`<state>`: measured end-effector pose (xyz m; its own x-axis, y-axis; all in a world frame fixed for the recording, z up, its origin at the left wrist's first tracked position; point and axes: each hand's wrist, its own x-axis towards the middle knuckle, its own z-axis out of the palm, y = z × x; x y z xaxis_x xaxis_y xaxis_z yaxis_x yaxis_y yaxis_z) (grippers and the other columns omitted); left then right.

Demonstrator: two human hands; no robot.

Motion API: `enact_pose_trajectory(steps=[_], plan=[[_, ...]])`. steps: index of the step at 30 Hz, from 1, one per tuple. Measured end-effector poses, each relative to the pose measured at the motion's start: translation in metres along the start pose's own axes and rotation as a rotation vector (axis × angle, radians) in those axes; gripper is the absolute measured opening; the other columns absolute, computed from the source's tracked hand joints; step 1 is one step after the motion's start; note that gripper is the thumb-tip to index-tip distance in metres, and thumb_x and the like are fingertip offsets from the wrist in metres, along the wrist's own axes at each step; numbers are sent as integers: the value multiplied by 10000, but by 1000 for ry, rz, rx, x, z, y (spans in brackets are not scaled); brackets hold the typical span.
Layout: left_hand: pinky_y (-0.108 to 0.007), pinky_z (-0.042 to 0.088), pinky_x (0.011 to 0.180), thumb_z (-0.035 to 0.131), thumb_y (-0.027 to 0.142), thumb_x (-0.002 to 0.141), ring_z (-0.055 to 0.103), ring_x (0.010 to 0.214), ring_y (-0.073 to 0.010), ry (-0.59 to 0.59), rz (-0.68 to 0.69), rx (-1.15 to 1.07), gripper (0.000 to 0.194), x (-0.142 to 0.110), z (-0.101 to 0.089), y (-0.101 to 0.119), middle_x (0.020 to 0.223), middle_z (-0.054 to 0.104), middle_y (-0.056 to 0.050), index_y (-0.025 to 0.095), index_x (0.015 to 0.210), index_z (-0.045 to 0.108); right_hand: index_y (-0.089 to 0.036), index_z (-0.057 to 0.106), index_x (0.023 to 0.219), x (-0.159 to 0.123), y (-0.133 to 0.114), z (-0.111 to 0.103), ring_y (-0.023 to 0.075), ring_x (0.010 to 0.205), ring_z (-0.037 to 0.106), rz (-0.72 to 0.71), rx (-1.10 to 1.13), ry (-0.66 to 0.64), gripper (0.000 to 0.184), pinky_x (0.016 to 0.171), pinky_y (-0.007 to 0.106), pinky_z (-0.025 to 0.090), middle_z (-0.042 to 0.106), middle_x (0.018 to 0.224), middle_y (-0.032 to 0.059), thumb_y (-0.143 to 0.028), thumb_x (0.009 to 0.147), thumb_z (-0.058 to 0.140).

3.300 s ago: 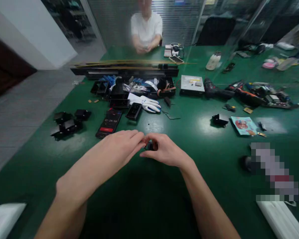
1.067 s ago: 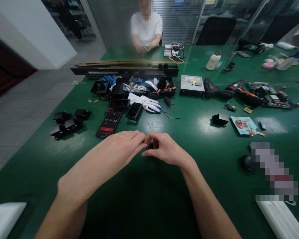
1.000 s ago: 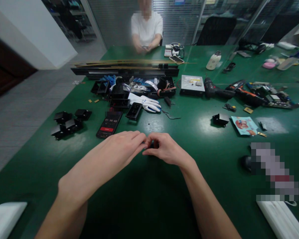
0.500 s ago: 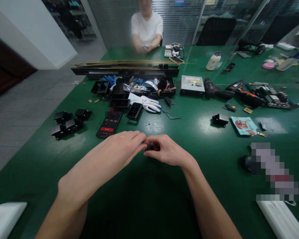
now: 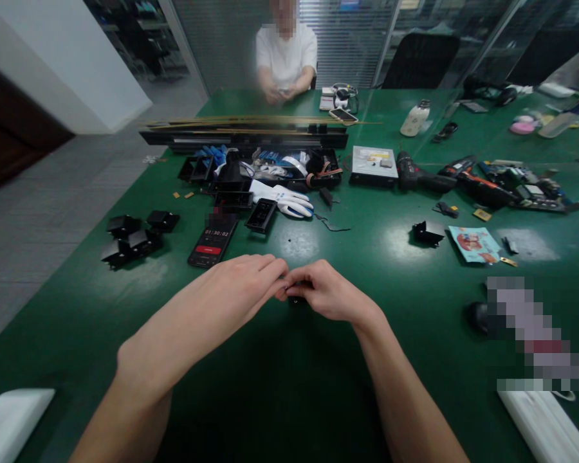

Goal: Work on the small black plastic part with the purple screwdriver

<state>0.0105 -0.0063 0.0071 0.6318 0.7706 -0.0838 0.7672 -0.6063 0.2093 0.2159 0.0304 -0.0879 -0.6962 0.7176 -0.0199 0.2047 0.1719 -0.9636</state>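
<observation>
Over the middle of the green table, my left hand (image 5: 251,276) and my right hand (image 5: 328,290) meet at the fingertips. Between them is a small black part (image 5: 296,300), mostly covered by fingers, so its full shape is hidden. My right thumb and index finger are pinched at its left side. The left fingers are closed against the same spot, their tips partly out of sight. Left of my hands lies a phone (image 5: 213,241) with a timer on its screen. Several black bracket-like pieces (image 5: 142,239) lie farther left, and a similar black bracket (image 5: 427,234) stands to the right.
Beyond my hands are white-and-blue gloves (image 5: 289,200), a black open box (image 5: 262,215), a silver disc drive (image 5: 374,165) and a power drill (image 5: 422,173). A blue packet (image 5: 473,244) and a mouse (image 5: 477,317) lie right. A person in white (image 5: 287,58) sits opposite.
My right thumb and index finger have closed together, narrowing the gap between them. More of the black part's lower edge shows below them. My left hand has barely moved.
</observation>
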Motion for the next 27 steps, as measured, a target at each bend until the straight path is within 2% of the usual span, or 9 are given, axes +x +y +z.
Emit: enact_pose_trajectory(steps=[2,4,6,10,13,17,22,25,27], plan=[[-300,477,769,531,199,1053,648,937,-196,-7,1,13,149,0,0,0,1042,692,-25,200,1040,679,-182,803,1009,-1,-2,-1,161,843,712,4,-11,-24,212,760,256,508,797,943,42,-117,957,608],[-305,482,782,516,201,1058,647,948,-202,-8,5,33,165,0,0,-1,1062,694,-34,198,1047,680,-184,794,1019,-2,-4,-2,135,741,660,8,-62,-17,186,696,242,471,771,870,22,-147,964,620],[-312,489,803,497,204,1065,648,963,-208,-7,4,58,182,-1,1,-2,1078,693,-46,194,1077,679,-185,767,1009,-1,-5,-3,111,662,580,11,-120,25,103,645,234,426,722,806,-7,-201,924,713],[-314,489,798,487,192,1065,649,975,-215,-3,10,71,190,-2,2,-1,1100,692,-56,189,1112,672,-180,708,917,1,-2,-2,98,662,537,18,-129,106,208,635,232,402,684,814,-26,-265,805,862],[-308,479,780,497,183,1058,645,951,-209,-1,27,66,176,-1,2,0,1079,691,-49,190,1086,671,-167,693,832,3,2,0,102,648,557,44,-64,118,148,617,233,400,681,749,-22,-214,823,833],[-308,476,776,516,183,1052,639,934,-203,-10,24,67,157,0,2,0,1059,683,-39,193,1070,672,-162,727,838,2,3,0,122,676,621,40,-4,79,47,639,238,440,721,756,-2,-136,863,757],[-311,485,808,543,186,1044,642,958,-204,-20,8,46,140,0,1,2,1048,686,-28,197,1063,681,-160,780,941,-1,-4,-2,148,840,693,2,27,-42,166,789,252,494,780,915,34,-105,949,623],[-310,488,802,538,203,1050,646,969,-208,-18,8,62,151,0,2,1,1059,691,-31,197,1059,688,-168,778,993,-2,-6,-4,132,754,645,17,-27,-54,167,722,245,464,759,868,17,-159,978,612],[-317,492,811,532,200,1053,647,983,-214,-12,7,85,156,-1,2,0,1084,691,-40,191,1084,684,-177,755,999,-1,-5,-4,117,677,573,23,-89,-15,91,657,240,423,711,807,-8,-224,935,711]])
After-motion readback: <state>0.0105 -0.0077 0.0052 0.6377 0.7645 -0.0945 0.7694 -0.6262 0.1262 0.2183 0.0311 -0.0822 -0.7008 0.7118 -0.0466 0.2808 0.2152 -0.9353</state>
